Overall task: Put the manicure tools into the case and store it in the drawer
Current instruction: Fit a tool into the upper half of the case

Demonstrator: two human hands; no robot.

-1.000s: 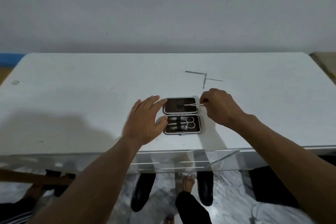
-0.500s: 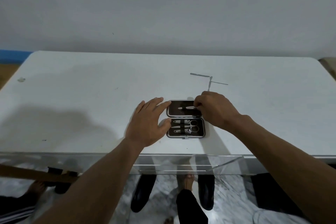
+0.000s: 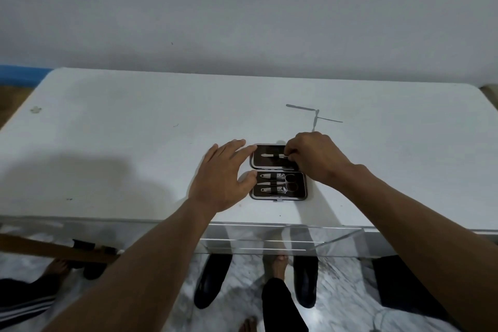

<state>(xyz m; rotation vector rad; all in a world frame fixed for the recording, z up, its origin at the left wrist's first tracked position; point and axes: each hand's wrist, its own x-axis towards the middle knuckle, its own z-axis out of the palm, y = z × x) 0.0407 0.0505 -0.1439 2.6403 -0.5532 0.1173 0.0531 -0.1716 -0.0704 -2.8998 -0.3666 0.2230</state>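
Currently the manicure case lies open near the front edge of the white table, its near half holding two nail clippers and small scissors under a strap. The right hand pinches a thin metal nail file by its end over the far half, while the left hand rests open, fingers spread, against the case's left edge. Three more slim metal tools lie on the table beyond the case.
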